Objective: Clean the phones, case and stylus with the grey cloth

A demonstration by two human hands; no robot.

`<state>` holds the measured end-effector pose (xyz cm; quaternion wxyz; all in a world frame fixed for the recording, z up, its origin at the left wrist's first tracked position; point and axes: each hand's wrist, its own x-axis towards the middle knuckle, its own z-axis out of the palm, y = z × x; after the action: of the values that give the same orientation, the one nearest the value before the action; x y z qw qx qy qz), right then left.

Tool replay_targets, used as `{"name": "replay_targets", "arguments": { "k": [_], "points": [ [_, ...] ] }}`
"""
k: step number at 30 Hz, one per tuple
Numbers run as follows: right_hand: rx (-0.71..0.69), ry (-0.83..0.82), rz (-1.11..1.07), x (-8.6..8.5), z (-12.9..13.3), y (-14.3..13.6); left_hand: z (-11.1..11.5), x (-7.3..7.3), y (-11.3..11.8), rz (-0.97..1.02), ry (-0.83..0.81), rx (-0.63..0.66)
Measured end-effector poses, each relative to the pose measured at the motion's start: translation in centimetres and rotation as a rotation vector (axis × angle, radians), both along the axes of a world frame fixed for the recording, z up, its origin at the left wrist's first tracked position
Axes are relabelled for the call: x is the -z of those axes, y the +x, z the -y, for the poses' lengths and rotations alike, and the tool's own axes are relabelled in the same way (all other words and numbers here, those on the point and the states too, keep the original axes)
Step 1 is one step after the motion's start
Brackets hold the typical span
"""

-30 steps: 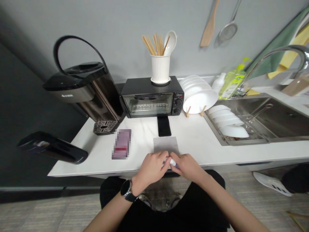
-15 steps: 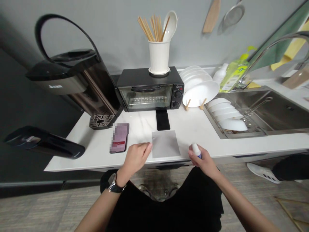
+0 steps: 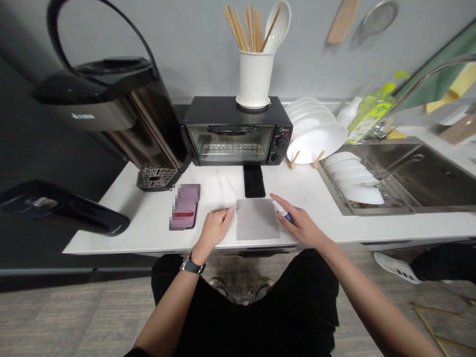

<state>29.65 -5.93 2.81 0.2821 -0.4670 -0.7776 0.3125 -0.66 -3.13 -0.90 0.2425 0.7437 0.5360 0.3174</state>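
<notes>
Both forearms are reaching forward over the counter (image 3: pixel 305 186) edge, palms turning inward. The left hand (image 3: pixel 215 227) is curling nearly closed, its thumb tip lying just beside the grey sheet (image 3: pixel 258 225) at nine o'clock; whether it is hiding anything, I cannot tell. The right hand (image 3: pixel 302 227) is bending its fingers around a small tube (image 3: pixel 286 214), white and blue, probably a glue stick though blur is softening it, and is stretching its index finger toward ten o'clock. The sheet is lying flat between the hands. At the sheet's twelve o'clock a black phone (image 3: pixel 254 182) is resting, with the toaster oven (image 3: pixel 219 113) standing beyond.
</notes>
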Motion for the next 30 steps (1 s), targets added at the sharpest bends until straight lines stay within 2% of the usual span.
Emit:
{"name": "replay_targets", "arguments": {
  "k": [4,8,13,21,27,30],
  "points": [
    [-0.131,0.195,0.423,-0.1,-1.9,-0.7,0.0,0.1,0.0,0.016,-0.012,0.007],
    [-0.152,0.274,0.635,0.9,-2.8,-1.3,0.1,-0.1,0.0,0.033,-0.023,0.010],
    [-0.180,0.325,0.739,1.8,-3.1,-1.0,0.1,-0.2,0.0,0.049,-0.032,0.010],
    [-0.124,0.364,0.815,0.8,-2.8,-0.8,0.1,-0.2,0.0,0.063,-0.042,0.009],
    [-0.183,0.351,0.761,0.6,-3.1,-0.7,0.1,-0.2,0.0,0.069,-0.043,0.002],
    [-0.157,0.352,0.785,0.6,-3.1,-0.7,0.2,-0.2,0.0,0.074,-0.045,-0.001]
  ]
}}
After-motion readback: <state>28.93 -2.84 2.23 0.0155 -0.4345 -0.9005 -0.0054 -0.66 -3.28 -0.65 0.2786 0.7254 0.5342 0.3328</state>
